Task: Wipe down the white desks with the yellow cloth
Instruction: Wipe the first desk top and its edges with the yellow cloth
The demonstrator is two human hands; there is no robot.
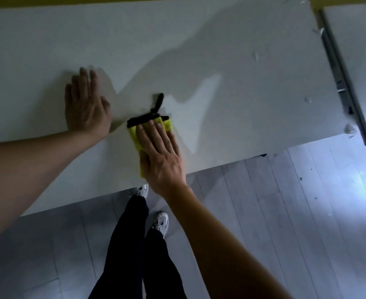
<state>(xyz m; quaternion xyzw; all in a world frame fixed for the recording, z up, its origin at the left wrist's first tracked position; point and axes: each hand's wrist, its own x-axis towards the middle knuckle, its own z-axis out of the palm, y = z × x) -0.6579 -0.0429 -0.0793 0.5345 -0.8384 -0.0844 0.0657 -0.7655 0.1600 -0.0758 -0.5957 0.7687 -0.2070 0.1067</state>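
Right hand (159, 156) flat, fingers straight, pressing the folded yellow cloth (134, 137) onto the white desk (221, 39), fairly near the front edge; nothing gripped, just palm weight on the cloth. Cloth has a black trim (138, 121) and a black hanging loop (158, 102) trailing ahead of the fingertips. Left hand (84, 106) lies spread and flat on the desktop to the left of the cloth, apart from it, holding nothing, apparently bracing the body. Second desk (361, 50) at far right, separated by a gap with a metal rail (341, 67). Small pale scraps or droplets (256, 56) sit toward the right end of the near desk; can't tell which. Judgement: mid-wipe, much surface likely left, including the second desk. To do it well: keep the palm flat for even pressure, run overlapping strokes toward the debris at the right, gather it in the cloth rather than push it into the gap, and refold to a clean face when soiled.
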